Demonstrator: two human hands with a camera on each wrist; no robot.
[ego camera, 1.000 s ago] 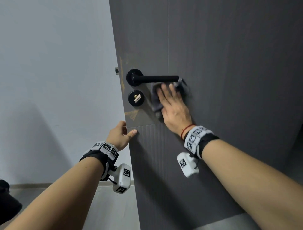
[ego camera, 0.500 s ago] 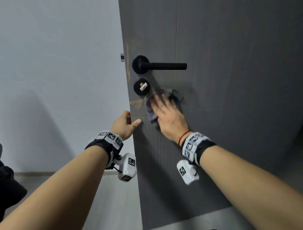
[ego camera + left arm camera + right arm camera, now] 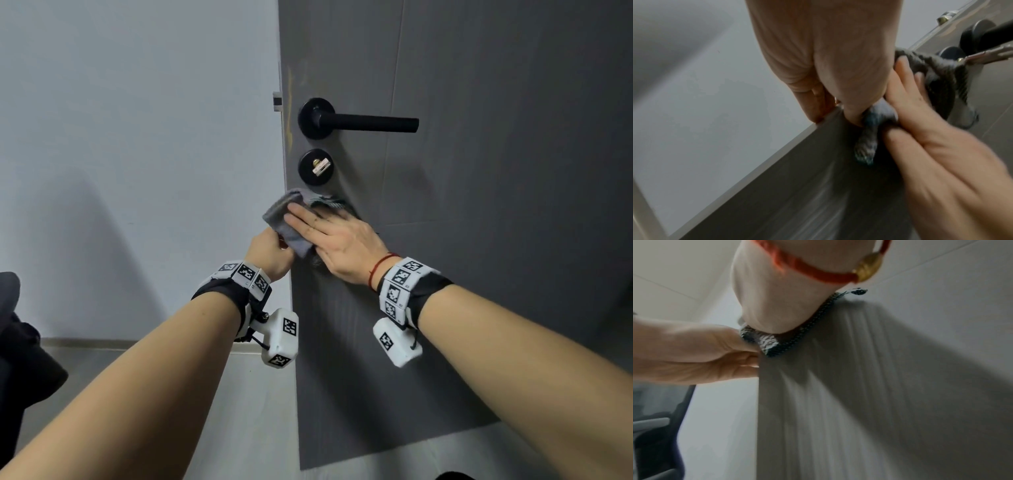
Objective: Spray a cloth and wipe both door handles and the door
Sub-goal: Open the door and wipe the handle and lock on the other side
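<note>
My left hand (image 3: 270, 255) grips the long side edge of the door (image 3: 496, 240), thumb on the front, other fingers curled around the edge. Just beside it, touching it, my right hand (image 3: 337, 240) lies flat with straight fingers, pressing the gray cloth (image 3: 284, 219) on the door. One end of the cloth sticks out past the edge. Below my hands the door front is bare. Above the cloth sits the round black lock (image 3: 315, 167), close by. Higher up is the black handle (image 3: 359, 120), reaching toward the middle of the door. Past the edge is the pale wall (image 3: 137, 137).
</note>
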